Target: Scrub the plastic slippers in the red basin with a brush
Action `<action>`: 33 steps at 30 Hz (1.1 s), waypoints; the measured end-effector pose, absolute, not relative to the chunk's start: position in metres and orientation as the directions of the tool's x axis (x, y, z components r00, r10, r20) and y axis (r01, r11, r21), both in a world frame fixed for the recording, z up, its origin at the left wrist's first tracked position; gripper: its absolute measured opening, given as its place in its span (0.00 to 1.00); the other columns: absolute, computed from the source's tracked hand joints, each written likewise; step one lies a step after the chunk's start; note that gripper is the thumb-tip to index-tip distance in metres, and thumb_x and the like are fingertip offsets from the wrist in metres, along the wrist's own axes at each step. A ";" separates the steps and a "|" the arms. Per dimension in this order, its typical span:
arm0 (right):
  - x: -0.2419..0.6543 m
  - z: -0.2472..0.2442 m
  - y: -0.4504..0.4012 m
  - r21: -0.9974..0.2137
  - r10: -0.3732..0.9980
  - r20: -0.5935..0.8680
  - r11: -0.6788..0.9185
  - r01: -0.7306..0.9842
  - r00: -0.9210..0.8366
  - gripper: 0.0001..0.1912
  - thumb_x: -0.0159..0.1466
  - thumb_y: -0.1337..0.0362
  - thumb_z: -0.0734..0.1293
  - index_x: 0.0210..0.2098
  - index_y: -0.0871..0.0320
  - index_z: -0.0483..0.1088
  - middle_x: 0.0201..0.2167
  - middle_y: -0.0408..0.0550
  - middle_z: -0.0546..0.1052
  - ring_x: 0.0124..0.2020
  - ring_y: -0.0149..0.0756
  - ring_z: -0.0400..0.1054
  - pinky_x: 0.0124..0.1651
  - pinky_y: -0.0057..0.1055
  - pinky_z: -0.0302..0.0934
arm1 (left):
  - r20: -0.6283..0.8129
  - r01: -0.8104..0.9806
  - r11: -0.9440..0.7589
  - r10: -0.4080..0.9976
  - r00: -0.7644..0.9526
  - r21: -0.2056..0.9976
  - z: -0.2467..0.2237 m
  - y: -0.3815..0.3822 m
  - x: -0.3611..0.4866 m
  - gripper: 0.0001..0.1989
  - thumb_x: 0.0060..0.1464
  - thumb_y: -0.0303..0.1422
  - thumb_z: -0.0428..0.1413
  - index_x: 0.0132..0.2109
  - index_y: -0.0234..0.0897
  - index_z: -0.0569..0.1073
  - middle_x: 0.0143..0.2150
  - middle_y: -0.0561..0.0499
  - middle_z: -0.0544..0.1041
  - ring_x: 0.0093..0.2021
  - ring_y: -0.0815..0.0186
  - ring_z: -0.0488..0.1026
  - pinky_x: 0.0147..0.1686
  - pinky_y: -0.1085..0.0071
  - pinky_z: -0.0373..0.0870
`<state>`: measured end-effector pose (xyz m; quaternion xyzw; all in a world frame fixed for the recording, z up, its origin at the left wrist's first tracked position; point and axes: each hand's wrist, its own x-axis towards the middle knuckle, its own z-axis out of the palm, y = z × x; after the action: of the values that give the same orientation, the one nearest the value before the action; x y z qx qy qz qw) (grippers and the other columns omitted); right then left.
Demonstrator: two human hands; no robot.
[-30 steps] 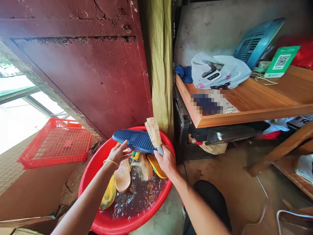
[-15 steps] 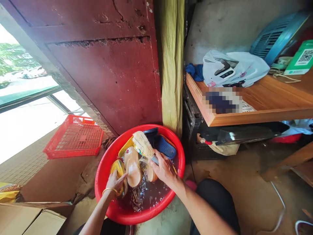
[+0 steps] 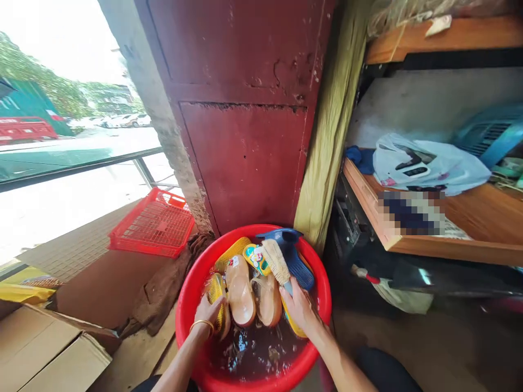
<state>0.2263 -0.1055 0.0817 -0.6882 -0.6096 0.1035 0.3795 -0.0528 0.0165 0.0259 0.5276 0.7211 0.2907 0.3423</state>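
A red basin (image 3: 324, 294) holds dark water and several slippers. My right hand (image 3: 300, 310) is closed round the grey handle of a brush (image 3: 275, 261), whose pale bristles face up over the slippers. On the left side, my left hand (image 3: 208, 311) grips a yellow slipper (image 3: 219, 302) at the basin's inner wall. Between the hands lie two beige clear-strapped slippers, the left one (image 3: 241, 291) and the right one (image 3: 268, 305). Blue slippers (image 3: 300, 267) rest at the back right, and a teal and yellow slipper (image 3: 256, 258) lies beside the bristles.
A red plastic crate (image 3: 153, 226) stands at the left, with cardboard boxes (image 3: 44, 348) nearer. Behind the basin is a dark red door (image 3: 245, 163). At the right, a wooden tray (image 3: 461, 249) carries a white plastic bag (image 3: 433, 163).
The view has turned left and up, so the basin appears lower and further right. The brush has shifted right relative to the beige slippers, uncovering more of the right one. My left hand now holds the yellow slipper.
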 end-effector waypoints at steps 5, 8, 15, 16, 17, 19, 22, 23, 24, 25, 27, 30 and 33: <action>0.228 0.074 -0.103 -0.704 0.951 0.282 0.115 0.700 0.128 0.16 0.69 0.56 0.59 0.51 0.55 0.70 0.42 0.52 0.82 0.44 0.42 0.78 0.44 0.32 0.68 | -0.047 0.594 0.183 0.970 -0.237 0.783 0.043 0.014 -0.064 0.31 0.50 0.38 0.58 0.59 0.26 0.68 0.66 0.29 0.67 0.69 0.44 0.59 0.67 0.52 0.55; 0.226 0.081 -0.105 -0.745 0.951 0.285 0.141 0.652 0.120 0.17 0.69 0.53 0.60 0.52 0.54 0.71 0.45 0.52 0.81 0.47 0.42 0.77 0.46 0.32 0.68 | 0.166 0.611 -0.022 0.970 -0.180 0.791 0.054 0.004 -0.067 0.34 0.48 0.42 0.58 0.60 0.31 0.68 0.67 0.34 0.64 0.71 0.47 0.55 0.70 0.52 0.50; 0.209 0.102 -0.116 -0.750 0.919 0.345 0.150 0.644 0.188 0.24 0.73 0.51 0.52 0.53 0.57 0.71 0.48 0.58 0.80 0.48 0.46 0.75 0.50 0.36 0.68 | -0.150 -0.081 0.153 0.988 0.044 0.985 0.104 -0.030 -0.043 0.33 0.48 0.44 0.57 0.61 0.39 0.69 0.61 0.41 0.74 0.59 0.47 0.73 0.57 0.50 0.70; 0.203 0.103 -0.120 -0.727 0.919 0.358 0.164 0.666 0.164 0.24 0.73 0.52 0.52 0.54 0.58 0.71 0.47 0.58 0.80 0.48 0.47 0.75 0.49 0.38 0.68 | -0.260 -0.209 0.283 0.956 0.133 0.936 0.110 -0.035 -0.039 0.31 0.49 0.45 0.56 0.59 0.37 0.71 0.56 0.41 0.78 0.54 0.47 0.76 0.52 0.51 0.74; 0.197 0.104 -0.123 -0.696 0.921 0.370 0.188 0.693 0.121 0.23 0.73 0.53 0.53 0.55 0.59 0.71 0.47 0.59 0.80 0.48 0.49 0.75 0.49 0.39 0.69 | -0.350 -0.301 0.406 0.910 0.223 0.863 0.114 -0.040 -0.036 0.29 0.50 0.45 0.54 0.57 0.35 0.73 0.51 0.40 0.81 0.49 0.46 0.79 0.48 0.52 0.76; 0.185 0.105 -0.129 -0.612 0.927 0.374 0.259 0.747 -0.016 0.22 0.73 0.55 0.55 0.57 0.58 0.70 0.46 0.60 0.80 0.47 0.51 0.75 0.48 0.41 0.69 | -0.464 -0.375 0.576 0.813 0.351 0.726 0.117 -0.048 -0.032 0.28 0.52 0.46 0.54 0.52 0.30 0.76 0.41 0.38 0.83 0.41 0.47 0.81 0.41 0.54 0.78; 0.175 0.106 -0.127 -0.471 0.941 0.311 0.274 0.839 -0.132 0.20 0.72 0.57 0.59 0.59 0.56 0.69 0.46 0.59 0.80 0.44 0.50 0.76 0.44 0.39 0.70 | -0.511 -0.335 0.641 0.760 0.401 0.691 0.113 -0.056 -0.024 0.29 0.49 0.43 0.60 0.54 0.29 0.75 0.35 0.40 0.84 0.32 0.50 0.81 0.33 0.58 0.77; 0.176 0.106 -0.124 -0.430 0.954 0.279 0.223 0.875 -0.106 0.19 0.72 0.57 0.60 0.58 0.55 0.69 0.46 0.57 0.80 0.43 0.48 0.77 0.42 0.37 0.70 | -0.501 -0.304 0.621 0.773 0.388 0.722 0.110 -0.058 -0.022 0.31 0.47 0.42 0.63 0.57 0.31 0.74 0.36 0.42 0.84 0.31 0.52 0.81 0.32 0.60 0.77; 0.179 0.107 -0.121 -0.395 0.967 0.248 0.151 0.906 -0.053 0.17 0.72 0.58 0.60 0.57 0.55 0.70 0.45 0.56 0.80 0.42 0.47 0.77 0.41 0.35 0.70 | -0.483 -0.269 0.587 0.796 0.365 0.764 0.108 -0.059 -0.019 0.35 0.45 0.40 0.65 0.60 0.33 0.72 0.38 0.43 0.84 0.31 0.54 0.81 0.31 0.62 0.76; 0.182 0.107 -0.117 -0.367 0.975 0.222 0.074 0.927 0.011 0.15 0.72 0.59 0.61 0.55 0.55 0.70 0.43 0.55 0.81 0.40 0.45 0.77 0.39 0.33 0.69 | -0.459 -0.229 0.547 0.819 0.343 0.805 0.106 -0.060 -0.016 0.38 0.42 0.38 0.67 0.62 0.36 0.71 0.40 0.44 0.84 0.31 0.54 0.81 0.31 0.64 0.76; 0.189 0.107 -0.114 -0.340 0.975 0.198 -0.023 0.940 0.096 0.13 0.72 0.59 0.60 0.52 0.55 0.71 0.40 0.54 0.81 0.38 0.43 0.77 0.38 0.31 0.68 | -0.410 -0.146 0.466 0.861 0.302 0.872 0.102 -0.060 -0.012 0.41 0.39 0.37 0.69 0.63 0.39 0.70 0.43 0.46 0.84 0.35 0.53 0.81 0.34 0.64 0.76; 0.186 0.103 -0.119 -0.370 0.973 0.229 0.076 0.926 0.011 0.14 0.72 0.58 0.61 0.51 0.54 0.72 0.39 0.53 0.81 0.38 0.44 0.77 0.38 0.32 0.68 | -0.364 -0.077 0.398 0.891 0.273 0.914 0.098 -0.056 -0.008 0.40 0.38 0.40 0.69 0.61 0.38 0.71 0.47 0.44 0.83 0.46 0.47 0.79 0.42 0.59 0.77; 0.179 0.096 -0.125 -0.366 0.954 0.277 0.212 0.906 -0.111 0.17 0.70 0.57 0.63 0.56 0.55 0.70 0.39 0.54 0.81 0.38 0.46 0.77 0.38 0.34 0.68 | -0.305 -0.056 0.333 0.911 0.278 0.941 0.098 -0.052 -0.005 0.39 0.33 0.40 0.69 0.57 0.36 0.75 0.50 0.42 0.81 0.56 0.41 0.74 0.49 0.56 0.75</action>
<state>0.1789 -0.1247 0.0961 -0.6256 -0.7434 0.0523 0.2305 -0.0050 -0.0520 0.0978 0.4476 0.4773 0.3653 0.6622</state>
